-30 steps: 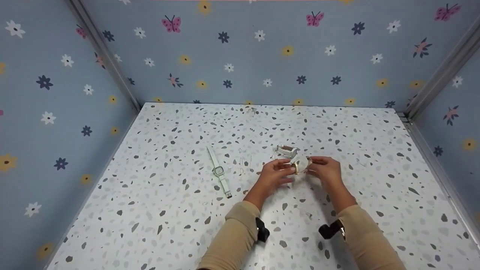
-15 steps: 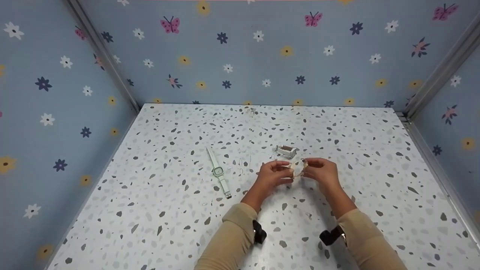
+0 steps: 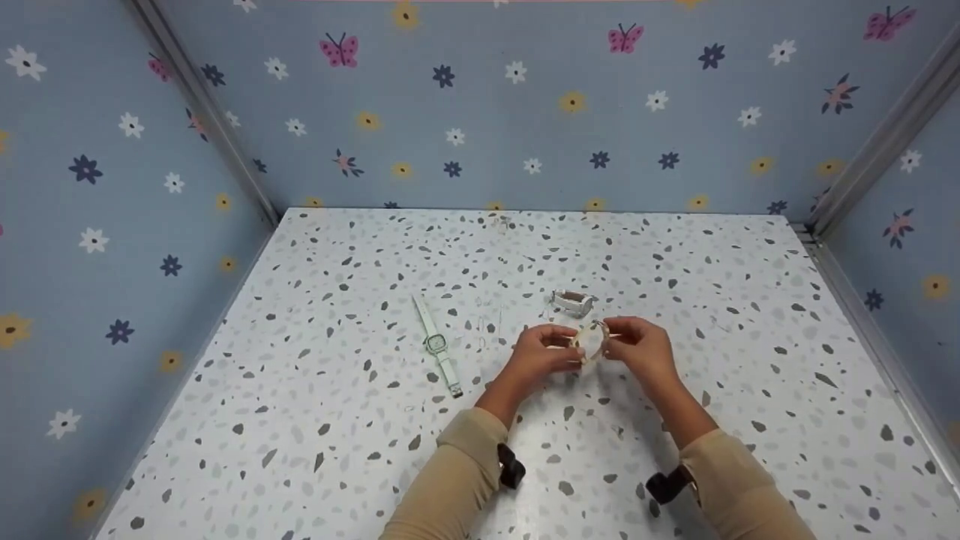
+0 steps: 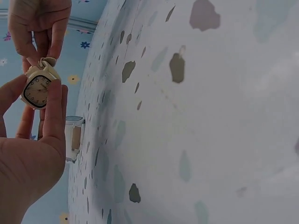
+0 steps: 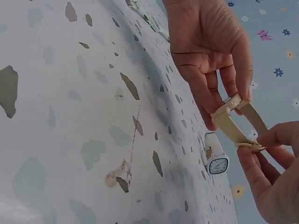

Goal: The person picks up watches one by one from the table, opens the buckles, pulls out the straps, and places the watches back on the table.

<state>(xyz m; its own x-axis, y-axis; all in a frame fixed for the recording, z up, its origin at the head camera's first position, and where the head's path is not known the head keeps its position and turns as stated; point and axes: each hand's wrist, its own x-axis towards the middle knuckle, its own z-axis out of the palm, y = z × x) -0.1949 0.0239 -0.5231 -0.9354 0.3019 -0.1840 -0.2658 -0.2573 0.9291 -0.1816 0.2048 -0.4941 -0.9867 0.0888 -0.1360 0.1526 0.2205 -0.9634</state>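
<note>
A cream wristwatch (image 4: 38,91) with a dark-rimmed square dial is held up over the table between both hands, its strap bent into a loop. My left hand (image 3: 541,349) pinches the watch case by its sides, thumb and fingers at the edges of the dial. Opposite it, my right hand (image 3: 640,346) pinches the strap at the buckle (image 5: 252,146); its fingertips partly cover the buckle. Just behind the hands on the table stands a white watch (image 3: 574,302), its strap also looped. A pale green watch (image 3: 436,343) lies flat to the left, strap stretched out.
Several thin, pale strands (image 3: 482,334) lie between the green watch and my left hand. The speckled white table (image 3: 337,450) is walled by blue flowered panels (image 3: 480,97) at the back and sides. A black wrist camera (image 3: 511,466) sits at the left sleeve.
The cream watch has turned and its strap ends have come together into a rounder loop. Both hands have shifted slightly left and my right hand has come closer to the left.
</note>
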